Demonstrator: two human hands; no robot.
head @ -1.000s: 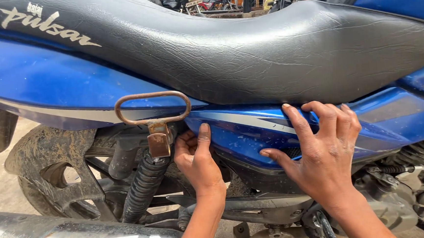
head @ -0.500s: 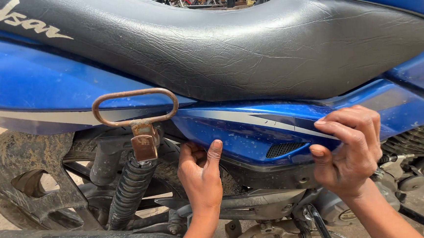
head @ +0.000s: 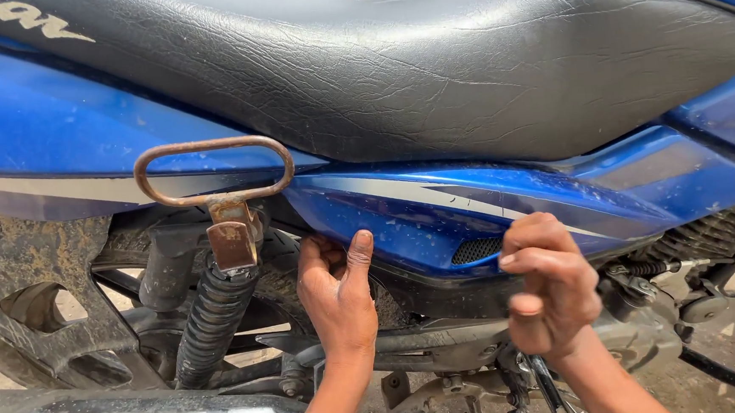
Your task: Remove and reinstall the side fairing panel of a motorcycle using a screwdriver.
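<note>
The glossy blue plastic side panel with a silver stripe [head: 504, 215] sits just under the black cracked leather seat [head: 427, 67] of the motorcycle, and both hands are now at its lower edge. A second ago the right hand [head: 551, 293] lay flat and spread on the face of the panel; now it has dropped to the bottom rim, beside the small black mesh vent [head: 476, 249], and its fingers are curled tight around that rim, so it is holding the panel from below. The left hand [head: 337, 289] has stayed at the rear lower corner of the panel, fingers hooked behind the edge and the thumb pointing up against the blue surface. I judge that the work moved from pressing on the panel to gripping it at two points of its lower edge. Behind the panel's rear end stand the rusty brown metal loop hook [head: 212, 169] and the black coil shock absorber [head: 209, 322].
</note>
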